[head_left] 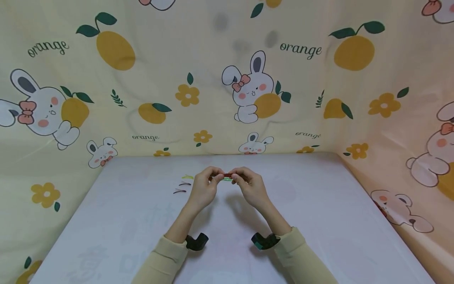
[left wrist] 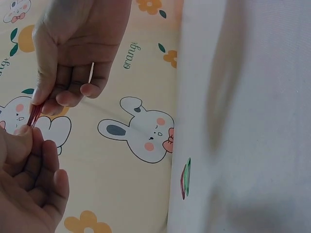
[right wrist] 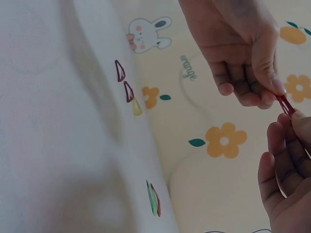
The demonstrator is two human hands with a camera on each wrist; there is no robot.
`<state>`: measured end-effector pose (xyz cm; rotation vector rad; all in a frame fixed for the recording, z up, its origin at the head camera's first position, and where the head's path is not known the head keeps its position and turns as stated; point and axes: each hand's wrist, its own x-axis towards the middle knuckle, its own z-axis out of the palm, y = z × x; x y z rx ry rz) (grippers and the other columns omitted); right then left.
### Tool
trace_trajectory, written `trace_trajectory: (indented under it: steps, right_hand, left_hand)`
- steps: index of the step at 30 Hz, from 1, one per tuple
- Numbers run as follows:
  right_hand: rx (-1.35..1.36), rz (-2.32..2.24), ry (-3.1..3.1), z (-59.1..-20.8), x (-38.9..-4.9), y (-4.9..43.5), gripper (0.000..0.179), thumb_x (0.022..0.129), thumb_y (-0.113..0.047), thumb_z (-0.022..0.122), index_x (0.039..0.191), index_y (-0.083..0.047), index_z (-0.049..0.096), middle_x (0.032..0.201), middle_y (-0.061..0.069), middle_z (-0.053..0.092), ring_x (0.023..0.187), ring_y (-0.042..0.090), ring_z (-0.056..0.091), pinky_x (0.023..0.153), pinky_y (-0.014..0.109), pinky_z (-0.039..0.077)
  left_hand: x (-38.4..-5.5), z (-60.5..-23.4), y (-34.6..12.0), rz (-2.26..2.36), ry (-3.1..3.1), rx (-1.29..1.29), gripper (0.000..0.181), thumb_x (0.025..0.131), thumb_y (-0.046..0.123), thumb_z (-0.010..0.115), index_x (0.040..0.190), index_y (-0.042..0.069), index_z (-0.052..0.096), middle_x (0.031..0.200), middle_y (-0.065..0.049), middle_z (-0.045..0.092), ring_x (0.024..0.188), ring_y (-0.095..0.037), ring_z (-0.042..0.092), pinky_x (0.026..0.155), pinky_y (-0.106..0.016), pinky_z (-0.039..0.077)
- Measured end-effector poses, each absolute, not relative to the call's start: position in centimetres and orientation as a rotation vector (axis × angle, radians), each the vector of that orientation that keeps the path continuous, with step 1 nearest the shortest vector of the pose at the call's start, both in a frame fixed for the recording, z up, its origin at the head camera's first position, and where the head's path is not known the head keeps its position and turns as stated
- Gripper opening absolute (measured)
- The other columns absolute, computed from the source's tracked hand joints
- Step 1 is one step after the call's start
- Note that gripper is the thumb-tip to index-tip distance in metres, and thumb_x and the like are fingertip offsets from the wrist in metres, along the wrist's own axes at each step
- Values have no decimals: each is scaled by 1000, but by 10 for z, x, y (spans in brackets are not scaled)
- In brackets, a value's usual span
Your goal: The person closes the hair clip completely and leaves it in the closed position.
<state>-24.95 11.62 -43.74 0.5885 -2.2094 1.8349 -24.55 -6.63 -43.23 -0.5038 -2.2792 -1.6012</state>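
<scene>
Above the far part of the table, a red snap hair clip (head_left: 227,175) is pinched at its two ends. The left hand (head_left: 203,187) grips one end between thumb and fingertips. At the other end, the right hand (head_left: 252,187) does the same. Close up, the red clip (right wrist: 285,105) spans the short gap between both thumbs, partly covered by the fingertips. On the table beneath lie a green hair clip (left wrist: 188,174) and another red clip (left wrist: 182,182), side by side and overlapping in this view.
Left of the hands, a yellow hair clip (head_left: 187,176) and two dark red clips (right wrist: 120,71) lie on the white table (head_left: 319,221). A patterned curtain (head_left: 213,59) hangs behind and at both sides. Each wrist carries a black camera (head_left: 197,241).
</scene>
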Motion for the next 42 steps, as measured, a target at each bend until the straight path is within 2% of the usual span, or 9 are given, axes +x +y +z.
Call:
trace_trajectory:
  steps: [10, 16, 21, 24, 33, 42]
  right_hand:
    - [584, 1909, -2183, -436, -250, 116, 13, 101, -6, 66, 107, 4, 72, 101, 20, 72, 82, 15, 66, 77, 24, 54]
    - [559, 1907, -2190, -437, -250, 115, 13, 101, -7, 67, 107, 3, 72, 99, 19, 72, 82, 15, 66, 76, 24, 54]
    - [508, 1911, -2196, -437, -251, 115, 14, 101, -9, 68, 106, 3, 73, 98, 18, 71, 81, 15, 66, 75, 25, 53]
    - [477, 1927, -2199, -437, -251, 115, 15, 101, -9, 68, 107, 3, 73, 98, 18, 72, 81, 15, 66, 74, 24, 52]
    - [392, 1984, -2179, -437, -250, 112, 13, 100, -9, 70, 106, 0, 76, 96, 11, 73, 80, 17, 65, 70, 23, 50]
    - [325, 2040, -2149, -438, -250, 111, 13, 100, -8, 68, 107, 0, 76, 93, 8, 74, 76, 16, 65, 74, 28, 53]
  left_hand:
    - [-244, -429, -65, -1639, -2281, -483, 4, 99, 6, 69, 98, 3, 72, 93, -9, 73, 85, -19, 62, 80, -32, 48]
    - [-244, -429, -66, -1668, -2264, -485, 4, 99, 6, 69, 99, 3, 72, 94, -9, 73, 85, -20, 63, 75, -29, 48]
    - [-245, -430, -66, -1659, -2259, -507, 6, 100, 8, 69, 102, 4, 72, 98, -7, 73, 89, -20, 65, 80, -32, 50]
    - [-246, -431, -67, -1594, -2257, -540, 6, 100, 9, 69, 103, 5, 72, 100, -5, 72, 91, -19, 65, 81, -33, 51]
    - [-249, -435, -69, -1320, -2202, -701, 6, 97, 7, 71, 104, 6, 72, 99, -4, 69, 89, -17, 64, 75, -32, 51]
    - [-250, -438, -70, -1189, -2216, -727, 10, 96, 5, 73, 106, 8, 71, 102, -3, 68, 97, -18, 65, 82, -38, 53]
